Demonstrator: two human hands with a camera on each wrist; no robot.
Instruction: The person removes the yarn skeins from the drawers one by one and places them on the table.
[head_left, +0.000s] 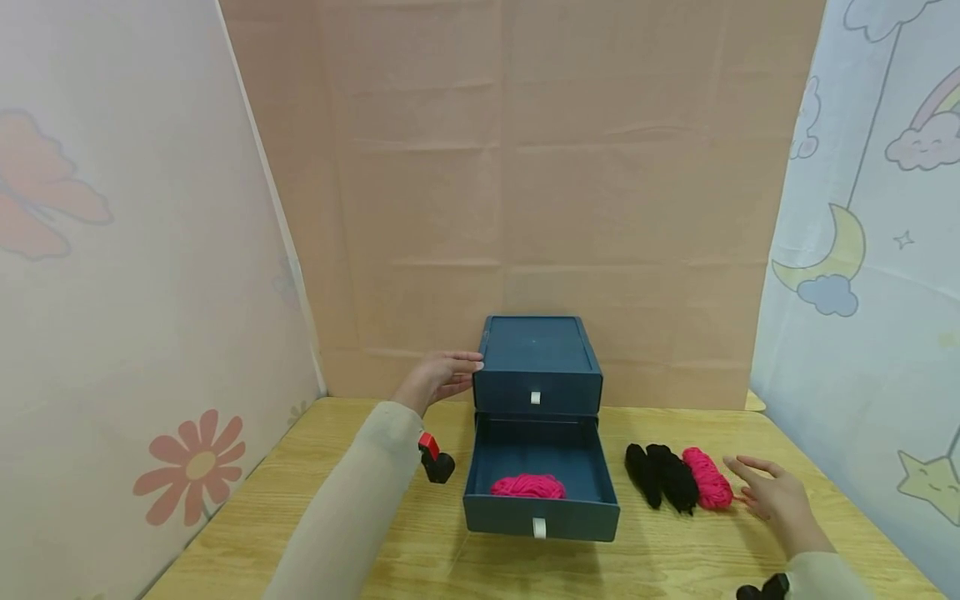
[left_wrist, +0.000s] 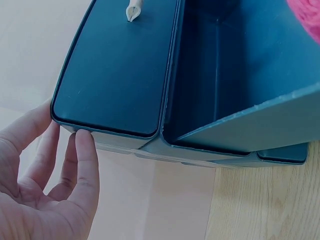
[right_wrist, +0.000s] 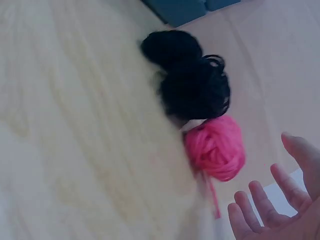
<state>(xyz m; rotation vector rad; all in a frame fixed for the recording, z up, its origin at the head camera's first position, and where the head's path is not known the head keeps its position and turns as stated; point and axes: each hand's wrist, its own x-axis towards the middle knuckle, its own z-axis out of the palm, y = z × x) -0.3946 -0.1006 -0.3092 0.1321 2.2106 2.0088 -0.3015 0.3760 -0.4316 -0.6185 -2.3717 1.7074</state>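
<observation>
A dark blue drawer unit (head_left: 537,346) stands at the middle of the table, its lower drawer (head_left: 480,502) pulled out and its upper one closed. Inside the open drawer lies a pink yarn skein (head_left: 528,486). My left hand (head_left: 442,377) touches the unit's upper left side; in the left wrist view its fingertips rest along the edge with fingers extended. My right hand (head_left: 778,498), fingers spread, is just right of a second pink yarn skein (head_left: 707,479) and holds nothing. Two black yarn skeins (head_left: 672,477) lie beside that pink one, to its left.
The wooden table (head_left: 315,492) carries everything. A brown paper sheet (head_left: 525,167) hangs behind the unit. Patterned cloth walls (head_left: 150,333) flank the table on both sides. A loose pink yarn end (right_wrist: 214,200) trails from the skein near my right hand.
</observation>
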